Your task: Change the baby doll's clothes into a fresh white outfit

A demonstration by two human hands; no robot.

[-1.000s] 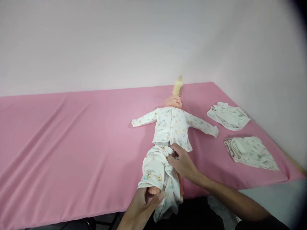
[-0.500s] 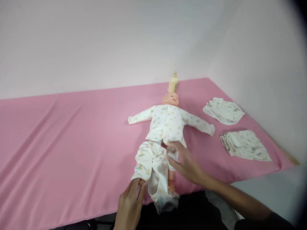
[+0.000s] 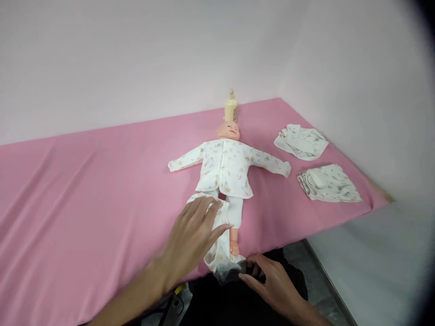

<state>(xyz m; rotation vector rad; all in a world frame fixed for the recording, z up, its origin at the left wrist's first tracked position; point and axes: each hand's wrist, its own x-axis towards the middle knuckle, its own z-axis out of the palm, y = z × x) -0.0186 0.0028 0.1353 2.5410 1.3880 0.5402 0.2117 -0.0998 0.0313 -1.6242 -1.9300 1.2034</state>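
A baby doll [image 3: 227,168] lies on its back on the pink sheet [image 3: 84,181], arms spread, in a white printed top. Its printed trousers [image 3: 219,251] are bunched around its legs, one bare foot showing. My left hand [image 3: 192,237] lies over the doll's covered leg, fingers spread and open. Below the bed's edge, my right hand [image 3: 272,283] touches the hanging trouser end with its fingers; whether it grips the cloth is unclear. A cream feeding bottle [image 3: 231,106] stands just behind the doll's head.
Two folded printed cloths lie on the sheet to the right: one [image 3: 301,141] farther back, one [image 3: 328,183] nearer the edge. White walls meet at the bed's far right corner. A grey floor [image 3: 356,271] shows right of the bed.
My left hand has risen from the doll's foot onto its leg. My right hand has dropped from the doll's waist to the trouser end below the bed's edge. The view has shifted.
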